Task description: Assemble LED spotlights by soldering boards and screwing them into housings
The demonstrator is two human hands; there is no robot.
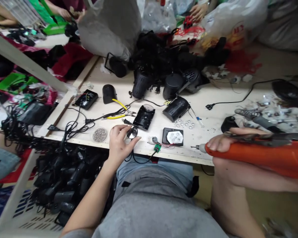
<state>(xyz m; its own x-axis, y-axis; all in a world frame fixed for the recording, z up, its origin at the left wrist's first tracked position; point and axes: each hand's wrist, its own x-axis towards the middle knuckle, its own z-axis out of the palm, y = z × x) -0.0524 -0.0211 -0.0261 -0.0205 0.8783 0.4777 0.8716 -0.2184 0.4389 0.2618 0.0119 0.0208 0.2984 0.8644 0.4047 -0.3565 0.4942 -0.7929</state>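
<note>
My left hand [119, 145] pinches a small round black part with a shiny centre [132, 133] between thumb and fingers, at the table's front edge. At the right, my right hand [221, 142] is wrapped round an orange power screwdriver [258, 157], its bit pointing left. Between the hands lie a green circuit board [157, 147] with wires and a black housing [173, 136] bearing a white LED plate. An open black casing [144, 117] is just beyond my left hand. Yellow-handled cutters [119, 110] rest behind it.
A dish of screws [99, 135] stands left of my left hand. Black lamp housings [172, 84] crowd the back, with cables [72, 129] at the left. Below the table edge is a crate [17, 205] of black parts. Other people's hands [198, 12] show across the table.
</note>
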